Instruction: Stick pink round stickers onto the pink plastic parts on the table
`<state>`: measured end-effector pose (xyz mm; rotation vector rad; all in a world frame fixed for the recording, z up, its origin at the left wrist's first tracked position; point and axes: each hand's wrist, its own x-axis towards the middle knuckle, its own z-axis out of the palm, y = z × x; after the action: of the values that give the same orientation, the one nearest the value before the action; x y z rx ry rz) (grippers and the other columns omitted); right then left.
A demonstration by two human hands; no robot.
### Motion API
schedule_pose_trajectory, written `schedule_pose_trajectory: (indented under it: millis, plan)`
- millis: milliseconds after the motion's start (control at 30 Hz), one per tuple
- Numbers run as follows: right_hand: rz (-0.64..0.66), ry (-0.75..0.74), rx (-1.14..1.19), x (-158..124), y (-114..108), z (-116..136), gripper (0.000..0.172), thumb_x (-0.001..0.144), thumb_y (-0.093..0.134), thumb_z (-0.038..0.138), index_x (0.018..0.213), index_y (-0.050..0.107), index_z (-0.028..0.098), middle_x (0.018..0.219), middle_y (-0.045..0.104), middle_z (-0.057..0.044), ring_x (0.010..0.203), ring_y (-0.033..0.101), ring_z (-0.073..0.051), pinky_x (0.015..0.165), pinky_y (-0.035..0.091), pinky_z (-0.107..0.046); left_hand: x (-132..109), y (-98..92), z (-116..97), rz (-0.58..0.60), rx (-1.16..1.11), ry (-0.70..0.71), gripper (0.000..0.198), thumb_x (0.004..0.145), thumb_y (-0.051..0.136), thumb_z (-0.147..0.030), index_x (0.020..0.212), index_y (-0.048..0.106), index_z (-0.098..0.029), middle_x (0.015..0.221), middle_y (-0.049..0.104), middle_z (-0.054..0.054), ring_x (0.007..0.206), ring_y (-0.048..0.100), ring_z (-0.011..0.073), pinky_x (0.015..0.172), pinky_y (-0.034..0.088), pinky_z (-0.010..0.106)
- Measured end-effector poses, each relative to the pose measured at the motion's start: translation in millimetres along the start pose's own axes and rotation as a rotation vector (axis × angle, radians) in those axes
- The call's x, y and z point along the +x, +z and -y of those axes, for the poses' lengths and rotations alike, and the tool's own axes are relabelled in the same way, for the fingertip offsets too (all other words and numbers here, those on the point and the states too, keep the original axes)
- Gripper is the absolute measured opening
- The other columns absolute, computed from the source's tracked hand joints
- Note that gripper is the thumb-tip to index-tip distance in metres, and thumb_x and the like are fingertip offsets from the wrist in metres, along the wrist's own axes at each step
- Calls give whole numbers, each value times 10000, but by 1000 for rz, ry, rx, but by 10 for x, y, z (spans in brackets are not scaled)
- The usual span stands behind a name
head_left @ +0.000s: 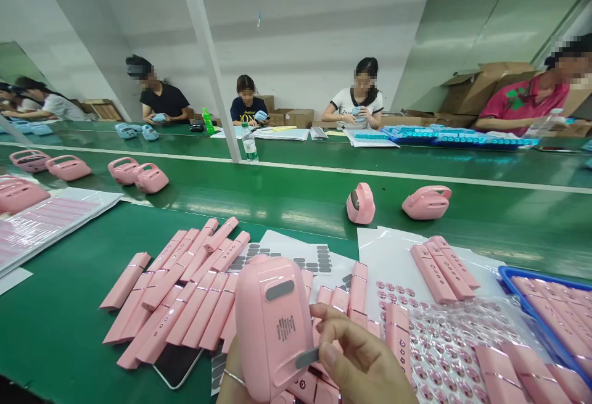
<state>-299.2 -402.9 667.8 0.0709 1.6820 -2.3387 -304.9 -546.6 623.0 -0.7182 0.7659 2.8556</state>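
At the bottom edge of the head view, a pink device (272, 324) stands upright, close to the camera, with its back turned up and a gray pad (280, 290) set on it. A block of small print (285, 328) on that face is too small to read. The left hand (230, 379) sits behind and below the device and has hold of it, but most of that hand is hidden by the device and cut off by the frame; only a ring (234, 378) and a little of the hand show, so its fingers can't be made out. The right hand (365, 354) comes in from the lower right, its fingers pinched closed on a gray strip (306, 358), whose end meets the device's lower face. The wrist is cut off by the frame.

Beneath the hands, pink bars (185, 305) lie in loose rows on the green bench (55, 324), partly covering a phone (176, 364). Behind the device is a sheet of gray pads (296, 256). To the right are a clear bag of pink round stickers (444, 354) and a blue tray (522, 284) of bars, cut off by the frame.
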Motion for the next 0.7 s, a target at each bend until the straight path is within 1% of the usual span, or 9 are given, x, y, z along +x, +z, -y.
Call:
schedule_pose_trajectory:
  millis: [67, 167, 233, 333, 433, 467, 533, 600, 700]
  plan:
    - [35, 32, 61, -6, 29, -42, 309, 571, 778, 476, 583, 652, 194, 1111, 576, -124, 1026, 557, -270, 730, 495, -310, -22, -5, 25, -15, 14, 2, 401, 844, 514, -449, 1153, 534, -195, 1105, 603, 97, 953, 585, 247, 797, 493, 453]
    - [49, 5, 30, -25, 50, -70, 280, 581, 777, 450, 578, 653, 199, 1053, 582, -130, 1165, 449, -285, 750, 480, -303, -55, -32, 68, -44, 51, 11, 442, 727, 654, -417, 1112, 581, -212, 1006, 662, 90, 963, 591, 309, 780, 510, 454]
    - [47, -4, 15, -36, 60, -71, 275, 585, 774, 448, 575, 652, 201, 1003, 590, -126, 1178, 431, -283, 742, 478, -294, -48, -74, 98, -62, 81, 7, 471, 623, 726, -366, 1058, 619, -218, 934, 687, 89, 970, 586, 358, 764, 523, 450]
    - [40, -11, 23, -48, 78, -63, 271, 591, 771, 442, 577, 653, 199, 1007, 586, -124, 1143, 461, -287, 714, 480, -291, 10, -207, 148, -105, 82, 18, 493, 550, 735, -349, 1016, 637, -220, 899, 693, 93, 1004, 565, 396, 772, 521, 473]
    - [6, -1, 16, -61, 98, -56, 270, 597, 765, 443, 579, 650, 200, 1037, 579, -119, 1120, 477, -281, 723, 478, -296, 55, -398, 188, -211, 75, 185, 590, 475, 762, -340, 1039, 633, -229, 917, 691, 93, 1057, 526, 414, 791, 514, 493]
    - [-2, -4, 11, -66, 105, -56, 268, 599, 763, 442, 578, 649, 200, 1035, 581, -119, 1130, 470, -282, 726, 479, -297, 52, -453, 193, -209, 92, 231, 623, 459, 776, -315, 1058, 630, -231, 931, 691, 91, 1072, 515, 417, 799, 513, 498]
    - [-4, -26, 7, -76, 116, -61, 267, 605, 759, 440, 574, 644, 200, 995, 594, -123, 1164, 441, -291, 731, 482, -304, 15, -516, 188, -133, 144, 251, 634, 488, 780, -224, 1101, 618, -235, 965, 690, 85, 1096, 503, 410, 824, 508, 500]
    - [-6, -42, 11, -84, 124, -70, 268, 605, 756, 442, 570, 642, 202, 959, 602, -128, 1195, 408, -300, 739, 484, -315, -50, -501, 173, -42, 168, 209, 614, 545, 748, -138, 1133, 607, -246, 989, 689, 77, 1107, 506, 396, 849, 502, 495]
    - [-30, -32, 10, -95, 132, -76, 259, 584, 766, 433, 562, 652, 201, 996, 587, -133, 1164, 434, -308, 737, 485, -339, -149, -387, 165, -15, 87, 86, 602, 583, 718, -138, 1157, 590, -267, 1013, 687, 67, 1109, 515, 385, 868, 498, 482]
